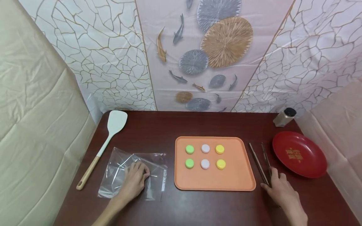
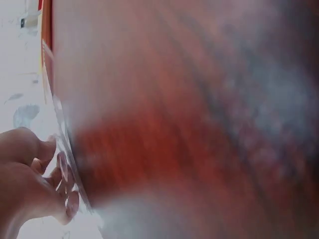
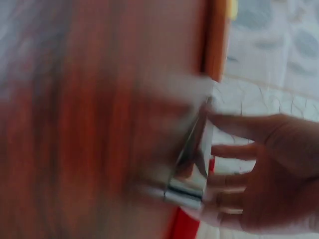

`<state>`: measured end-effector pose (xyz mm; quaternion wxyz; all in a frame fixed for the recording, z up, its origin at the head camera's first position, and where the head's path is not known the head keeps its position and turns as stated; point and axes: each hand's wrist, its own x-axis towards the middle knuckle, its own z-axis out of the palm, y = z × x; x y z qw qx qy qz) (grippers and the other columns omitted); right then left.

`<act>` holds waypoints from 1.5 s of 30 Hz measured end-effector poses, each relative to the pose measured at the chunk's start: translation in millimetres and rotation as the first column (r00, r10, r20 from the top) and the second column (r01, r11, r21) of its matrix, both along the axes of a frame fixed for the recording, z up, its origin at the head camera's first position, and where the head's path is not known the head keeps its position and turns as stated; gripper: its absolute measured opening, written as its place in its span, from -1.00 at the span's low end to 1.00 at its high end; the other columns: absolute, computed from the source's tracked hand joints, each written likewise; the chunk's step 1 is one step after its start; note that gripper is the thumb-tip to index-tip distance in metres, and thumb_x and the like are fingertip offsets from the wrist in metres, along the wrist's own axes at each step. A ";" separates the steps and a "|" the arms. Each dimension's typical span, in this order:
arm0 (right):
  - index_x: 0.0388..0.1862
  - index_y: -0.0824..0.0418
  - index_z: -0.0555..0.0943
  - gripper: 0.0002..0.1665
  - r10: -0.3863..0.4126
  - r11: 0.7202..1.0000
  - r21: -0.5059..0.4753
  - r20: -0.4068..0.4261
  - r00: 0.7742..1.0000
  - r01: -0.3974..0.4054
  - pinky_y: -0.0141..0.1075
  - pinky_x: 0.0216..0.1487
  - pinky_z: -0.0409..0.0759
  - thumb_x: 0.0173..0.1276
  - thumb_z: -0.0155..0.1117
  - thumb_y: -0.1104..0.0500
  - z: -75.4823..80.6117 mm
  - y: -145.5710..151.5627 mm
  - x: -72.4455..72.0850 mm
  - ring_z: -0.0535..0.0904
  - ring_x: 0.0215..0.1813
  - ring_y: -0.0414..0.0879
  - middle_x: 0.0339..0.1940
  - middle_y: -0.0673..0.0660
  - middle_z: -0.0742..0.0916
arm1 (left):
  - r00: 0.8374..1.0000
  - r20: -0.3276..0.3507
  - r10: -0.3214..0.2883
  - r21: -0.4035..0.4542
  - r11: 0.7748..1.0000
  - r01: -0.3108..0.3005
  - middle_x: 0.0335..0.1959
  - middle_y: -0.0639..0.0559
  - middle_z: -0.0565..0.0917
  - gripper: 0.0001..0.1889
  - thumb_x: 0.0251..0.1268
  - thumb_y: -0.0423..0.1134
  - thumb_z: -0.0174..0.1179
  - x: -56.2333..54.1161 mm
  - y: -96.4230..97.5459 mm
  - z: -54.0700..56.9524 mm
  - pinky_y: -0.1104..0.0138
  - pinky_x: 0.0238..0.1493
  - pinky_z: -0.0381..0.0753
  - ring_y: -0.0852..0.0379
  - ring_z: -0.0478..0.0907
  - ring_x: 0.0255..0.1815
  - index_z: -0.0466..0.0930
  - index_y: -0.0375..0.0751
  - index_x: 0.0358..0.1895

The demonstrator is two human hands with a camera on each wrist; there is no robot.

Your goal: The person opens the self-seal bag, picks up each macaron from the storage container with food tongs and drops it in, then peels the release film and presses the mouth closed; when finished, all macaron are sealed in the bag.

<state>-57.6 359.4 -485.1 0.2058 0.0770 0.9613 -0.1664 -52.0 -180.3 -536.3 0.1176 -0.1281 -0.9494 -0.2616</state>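
Note:
My left hand (image 1: pixel 135 179) rests on a clear plastic bag (image 1: pixel 114 180) lying flat on the table, its fingers bent and fingertips touching the film. In the left wrist view the thumb and fingers are apart against the bag. At the right my right hand (image 1: pixel 284 191) holds metal tongs (image 1: pixel 257 160), thumb on one arm and fingers on the other. The tongs' arms are spread and point away from me; their shiny rear end (image 3: pixel 184 195) shows in the right wrist view. Between the hands lies an orange tray (image 1: pixel 198 182) with green, pale and yellow macarons (image 1: pixel 221 164).
A red oval plate (image 1: pixel 311 157) lies right of the tongs, with a black-capped jar (image 1: pixel 284 117) behind it. Far left is a white spatula (image 1: pixel 114 124) with a wooden handle. Fabric-covered walls (image 1: pixel 107 62) stand behind and beside the dark table (image 1: pixel 152 125).

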 end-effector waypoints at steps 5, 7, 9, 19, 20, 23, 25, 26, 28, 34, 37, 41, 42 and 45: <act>0.61 0.59 -0.11 0.12 0.020 1.000 0.001 0.002 1.000 -0.020 0.48 -0.01 0.60 0.61 0.38 -0.02 -18.4 15.8 -10.6 0.57 0.10 0.74 0.21 0.84 0.39 | 1.000 0.012 -0.022 0.143 0.990 0.020 -0.24 0.10 0.57 -0.81 0.36 -0.42 0.35 -3.3 -5.7 1.2 -0.07 0.13 0.31 0.04 0.46 -0.10 0.51 -0.11 -0.20; 0.57 0.67 0.05 0.12 0.034 0.999 0.001 -0.032 0.999 -0.034 0.45 0.05 0.62 0.56 0.43 -0.08 -27.1 25.7 -12.5 0.60 0.13 0.68 0.17 0.77 0.50 | 1.000 0.007 -0.027 0.194 0.981 0.025 -0.27 0.12 0.55 -0.81 0.36 -0.42 0.34 -4.6 -7.6 1.1 -0.02 0.11 0.28 0.09 0.44 -0.14 0.50 -0.12 -0.17; 0.46 0.75 0.20 0.08 0.033 0.999 -0.033 -0.038 0.999 -0.034 0.39 0.09 0.64 0.56 0.44 -0.14 -33.4 35.3 -14.9 0.67 0.10 0.57 0.07 0.68 0.60 | 1.000 0.003 -0.026 0.231 0.973 0.025 -0.31 0.14 0.52 -0.81 0.37 -0.42 0.33 -6.2 -9.2 0.0 0.01 0.08 0.25 0.13 0.41 -0.17 0.49 -0.11 -0.16; 0.19 0.54 0.45 -0.38 0.017 0.994 -0.103 -0.279 0.960 -0.047 -0.04 -0.18 0.65 0.74 0.20 -0.07 -34.5 40.0 -4.6 0.68 -0.22 0.14 -0.31 0.21 0.73 | 0.998 -0.060 -0.036 0.307 0.950 0.053 -0.29 0.12 0.54 -0.88 0.51 -0.36 0.23 -9.0 -17.6 -15.8 0.11 0.07 0.20 0.23 0.44 -0.17 0.47 -0.11 -0.15; 0.19 0.51 0.49 -0.39 0.012 0.993 -0.111 -0.322 0.947 -0.051 -0.03 -0.19 0.63 0.73 0.23 -0.09 -27.9 35.6 -0.9 0.66 -0.22 0.13 -0.30 0.22 0.71 | 0.997 -0.067 -0.045 0.314 0.947 0.063 -0.27 0.10 0.56 -0.90 0.55 -0.34 0.21 -9.6 -18.7 -18.1 0.10 0.08 0.20 0.21 0.46 -0.15 0.47 -0.11 -0.14; 0.14 0.36 0.63 -0.58 0.037 0.978 -0.167 -0.455 0.890 -0.126 -0.17 -0.28 0.54 0.62 0.41 0.03 -7.7 20.1 9.6 0.59 -0.31 -0.07 -0.40 0.11 0.65 | 0.995 -0.083 -0.058 0.331 0.940 0.082 -0.21 0.04 0.65 -0.92 0.63 -0.27 0.15 -11.7 -22.7 -26.9 0.10 0.16 0.22 0.19 0.53 -0.08 0.47 -0.12 -0.13; 0.00 0.15 0.68 -0.76 0.097 0.962 -0.170 -0.523 0.847 -0.215 -0.32 -0.37 0.36 0.48 0.55 0.13 0.1 10.5 14.4 0.43 -0.40 -0.30 -0.48 -0.13 0.55 | 0.994 -0.091 -0.058 0.331 0.940 0.085 -0.18 0.02 0.70 -0.92 0.66 -0.25 0.13 -12.9 -25.7 -33.6 0.19 0.20 0.27 0.18 0.58 -0.06 0.46 -0.11 -0.11; -0.04 0.06 0.68 -0.76 0.128 0.949 -0.181 -0.527 0.840 -0.258 -0.36 -0.39 0.32 0.43 0.59 0.15 4.1 6.6 16.2 0.38 -0.42 -0.37 -0.50 -0.19 0.51 | 0.994 -0.095 -0.056 0.325 0.942 0.085 -0.17 0.01 0.71 -0.92 0.68 -0.24 0.12 -13.6 -27.2 -37.1 0.24 0.21 0.27 0.19 0.59 -0.06 0.45 -0.10 -0.11; -0.11 -0.04 0.67 -0.73 0.193 0.917 -0.208 -0.517 0.834 -0.341 -0.39 -0.39 0.31 0.38 0.62 0.20 9.5 1.1 17.4 0.37 -0.43 -0.43 -0.52 -0.27 0.48 | 0.993 -0.110 -0.052 0.319 0.944 0.085 -0.17 0.01 0.73 -0.91 0.65 -0.30 0.15 -15.2 -28.9 -42.5 0.33 0.21 0.30 0.20 0.61 -0.08 0.44 -0.06 -0.10; -0.16 -0.10 0.70 -0.78 0.288 0.894 -0.195 -0.441 0.850 -0.404 -0.37 -0.34 0.37 0.39 0.62 0.12 12.6 1.1 15.4 0.40 -0.39 -0.44 -0.50 -0.32 0.52 | 0.990 -0.125 -0.058 0.295 0.951 0.093 -0.19 0.02 0.75 -0.68 0.44 -0.52 0.27 -18.7 -32.5 -50.4 0.33 0.19 0.30 0.19 0.64 -0.12 0.40 0.00 -0.08; -0.07 -0.09 0.75 -0.78 0.314 0.903 -0.157 -0.397 0.863 -0.401 -0.35 -0.30 0.39 0.39 0.63 0.05 9.8 3.5 13.1 0.41 -0.35 -0.43 -0.45 -0.32 0.57 | 0.991 -0.119 -0.062 0.288 0.953 0.094 -0.19 0.02 0.75 -0.67 0.44 -0.53 0.27 -19.1 -34.0 -50.8 0.34 0.15 0.35 0.20 0.64 -0.13 0.40 0.00 -0.07; 0.03 -0.07 0.78 -0.74 0.337 0.915 -0.106 -0.337 0.879 -0.390 -0.30 -0.29 0.47 0.43 0.59 -0.02 10.7 1.1 11.0 0.44 -0.32 -0.42 -0.37 -0.29 0.65 | 0.991 -0.120 -0.062 0.280 0.955 0.094 -0.20 0.03 0.74 -0.67 0.43 -0.54 0.28 -19.4 -35.0 -49.9 0.37 0.11 0.36 0.25 0.61 -0.15 0.41 0.00 -0.07; 0.04 -0.06 0.79 -0.74 0.342 0.916 -0.090 -0.329 0.880 -0.390 -0.28 -0.30 0.50 0.44 0.59 -0.03 11.5 0.3 10.9 0.45 -0.32 -0.42 -0.34 -0.29 0.69 | 0.991 -0.119 -0.062 0.279 0.956 0.093 -0.21 0.03 0.74 -0.67 0.43 -0.54 0.28 -19.5 -35.2 -49.9 0.38 0.11 0.36 0.26 0.60 -0.15 0.41 -0.01 -0.07; 0.06 -0.03 0.81 -0.72 0.360 0.915 -0.054 -0.334 0.871 -0.399 -0.26 -0.32 0.54 0.44 0.58 -0.04 14.2 -2.3 12.5 0.45 -0.33 -0.44 -0.34 -0.30 0.70 | 0.992 -0.111 -0.062 0.282 0.955 0.091 -0.20 0.02 0.74 -0.68 0.43 -0.54 0.28 -18.4 -35.0 -47.8 0.38 0.12 0.35 0.27 0.60 -0.15 0.42 -0.02 -0.08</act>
